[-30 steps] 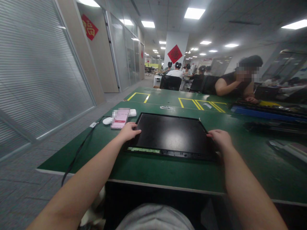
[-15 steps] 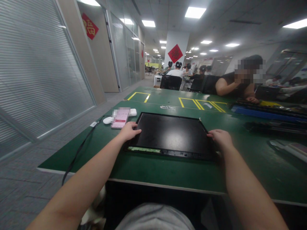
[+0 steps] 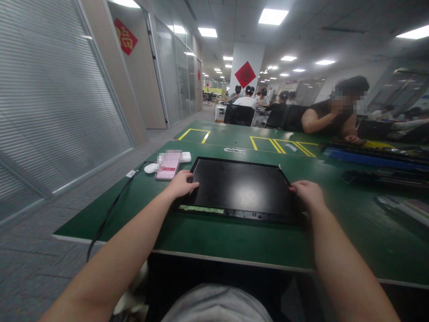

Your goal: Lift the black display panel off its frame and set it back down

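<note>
A black display panel (image 3: pixel 239 185) lies face up on the green table, its near edge bare with a green circuit board strip (image 3: pixel 201 209) showing at the left. My left hand (image 3: pixel 182 184) grips the panel's left edge, the thumb over the dark surface and the fingers round the outer side. At the right edge, my right hand (image 3: pixel 307 193) pinches the frame between thumb and fingers; part of these fingers is hidden. A small pale tab sticks up at the panel's far right corner.
Left of the panel lie a phone (image 3: pixel 167 169), white rounded items (image 3: pixel 150 168) and a black cable (image 3: pixel 114 208). Yellow tape (image 3: pixel 277 146) marks the green table (image 3: pixel 234 246). Dark panels (image 3: pixel 385 176) are stacked at the right, near a seated person (image 3: pixel 330 118). More people sit farther back.
Almost nothing differs. My left thumb has shifted slightly to the right over the panel's edge; the panel and my right hand look the same.
</note>
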Motion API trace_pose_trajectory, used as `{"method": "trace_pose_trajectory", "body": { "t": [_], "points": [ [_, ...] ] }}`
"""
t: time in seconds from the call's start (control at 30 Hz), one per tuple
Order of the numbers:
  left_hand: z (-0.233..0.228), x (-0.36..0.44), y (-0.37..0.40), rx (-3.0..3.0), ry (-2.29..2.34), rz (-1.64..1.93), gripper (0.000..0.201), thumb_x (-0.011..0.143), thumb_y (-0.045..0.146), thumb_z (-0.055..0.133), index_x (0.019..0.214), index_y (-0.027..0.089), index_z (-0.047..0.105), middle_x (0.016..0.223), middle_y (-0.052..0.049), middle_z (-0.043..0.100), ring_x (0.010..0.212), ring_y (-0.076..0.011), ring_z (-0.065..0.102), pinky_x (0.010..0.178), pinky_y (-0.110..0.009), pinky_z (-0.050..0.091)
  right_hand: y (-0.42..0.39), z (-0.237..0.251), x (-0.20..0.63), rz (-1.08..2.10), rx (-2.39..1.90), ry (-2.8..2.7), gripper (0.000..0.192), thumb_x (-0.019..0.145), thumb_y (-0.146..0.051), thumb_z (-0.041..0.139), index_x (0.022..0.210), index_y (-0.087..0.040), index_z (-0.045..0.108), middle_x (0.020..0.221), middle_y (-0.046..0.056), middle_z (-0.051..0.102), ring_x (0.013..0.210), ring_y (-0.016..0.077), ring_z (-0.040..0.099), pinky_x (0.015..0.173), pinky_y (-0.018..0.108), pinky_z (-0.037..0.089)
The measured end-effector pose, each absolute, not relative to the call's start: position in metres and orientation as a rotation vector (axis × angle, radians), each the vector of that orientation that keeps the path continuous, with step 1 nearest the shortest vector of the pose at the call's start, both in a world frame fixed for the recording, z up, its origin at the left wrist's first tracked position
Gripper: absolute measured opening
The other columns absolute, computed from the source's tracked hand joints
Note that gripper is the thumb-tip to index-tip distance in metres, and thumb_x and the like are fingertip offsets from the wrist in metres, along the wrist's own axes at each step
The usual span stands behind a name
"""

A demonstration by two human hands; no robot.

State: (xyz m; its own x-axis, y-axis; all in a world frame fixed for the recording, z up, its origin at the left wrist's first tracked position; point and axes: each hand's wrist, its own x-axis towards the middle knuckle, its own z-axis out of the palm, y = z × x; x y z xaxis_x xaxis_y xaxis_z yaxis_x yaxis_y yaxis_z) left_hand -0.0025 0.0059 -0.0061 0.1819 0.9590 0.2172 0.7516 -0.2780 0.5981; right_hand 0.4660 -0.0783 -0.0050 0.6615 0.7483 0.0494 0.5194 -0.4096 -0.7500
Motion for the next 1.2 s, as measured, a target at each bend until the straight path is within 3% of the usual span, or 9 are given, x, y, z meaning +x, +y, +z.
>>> {"method": "trace_pose_trajectory", "body": {
  "t": [0.1,0.2,0.3,0.5,0.7,1.2],
  "points": [
    [-0.004,-0.001,-0.002,2.17,1.594,0.718,0.07,0.068,0.045,0.074,0.131,0.015,0.064,0.14,-0.019,0.055,0.133,-0.0385,0.049,0.113,-0.046,0.035,-0.08,0.001,0.46,0.309,-2.133,-1.033,0.022,0.072,-0.033,0.059,0.082,-0.021,0.076,0.081,0.006,0.076,0.077,0.0232,0.067,0.067,0.032,0.047],
    [0.002,0.001,-0.012,2.269,1.553,0.662,0.077,0.065,0.048,0.078,0.134,0.017,0.063,0.151,-0.02,0.044,0.141,-0.0438,0.035,0.116,-0.052,0.029,-0.082,0.005,0.455,0.248,-2.159,-1.087,0.022,0.073,-0.032,0.059,0.082,-0.022,0.076,0.08,0.006,0.076,0.083,0.0239,0.067,0.07,0.032,0.046],
    [0.011,0.001,-0.02,2.422,1.323,0.611,0.067,0.067,0.049,0.079,0.128,0.024,0.068,0.153,-0.016,0.044,0.142,-0.0408,0.035,0.116,-0.052,0.027,-0.082,0.007,0.452,0.198,-2.172,-1.133,0.024,0.073,-0.03,0.059,0.085,-0.023,0.077,0.084,0.006,0.076,0.085,0.0239,0.066,0.072,0.032,0.047],
    [0.022,0.001,-0.026,2.451,0.903,0.461,0.048,0.071,0.041,0.081,0.117,0.031,0.074,0.143,-0.008,0.058,0.131,-0.0321,0.052,0.111,-0.043,0.037,-0.083,0.009,0.445,0.156,-2.092,-1.252,0.026,0.074,-0.03,0.059,0.09,-0.023,0.079,0.091,0.006,0.076,0.088,0.0229,0.067,0.081,0.031,0.048],
    [0.02,-0.001,-0.02,2.541,0.727,0.491,0.049,0.072,0.038,0.084,0.118,0.026,0.072,0.135,-0.008,0.063,0.122,-0.0269,0.06,0.104,-0.039,0.043,-0.084,0.009,0.438,0.186,-2.015,-1.472,0.032,0.077,-0.027,0.056,0.097,-0.024,0.08,0.099,0.004,0.077,0.095,0.0222,0.067,0.087,0.031,0.049],
    [0.023,0.006,-0.022,2.618,0.662,0.489,0.046,0.071,0.036,0.086,0.114,0.024,0.074,0.122,-0.008,0.069,0.109,-0.0245,0.066,0.095,-0.035,0.049,-0.08,0.003,0.44,0.261,-2.015,-1.548,0.03,0.08,-0.026,0.055,0.096,-0.024,0.08,0.103,0.003,0.077,0.1,0.0222,0.068,0.093,0.032,0.048]
  ]
}}
